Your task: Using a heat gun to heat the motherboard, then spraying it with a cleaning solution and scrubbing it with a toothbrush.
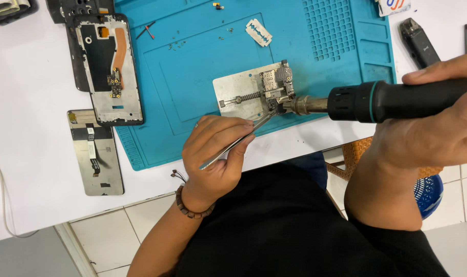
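Note:
A small circuit board [276, 84] is clamped on a silver metal holder plate [233, 90] that lies on a blue silicone work mat [192, 61]. My left hand [215, 154] grips silver tweezers [233, 146] whose tips reach the board's lower edge. My right hand [428, 133] holds the black handle of a hot-air tool [392, 100]; its metal nozzle [308, 105] points left at the board, almost touching it.
An opened phone frame [108, 72] and a detached screen panel [95, 151] lie at the left on the white table [33, 102]. A razor blade [258, 32] and small screws rest on the mat. A dark slim device [419, 42] lies at the far right.

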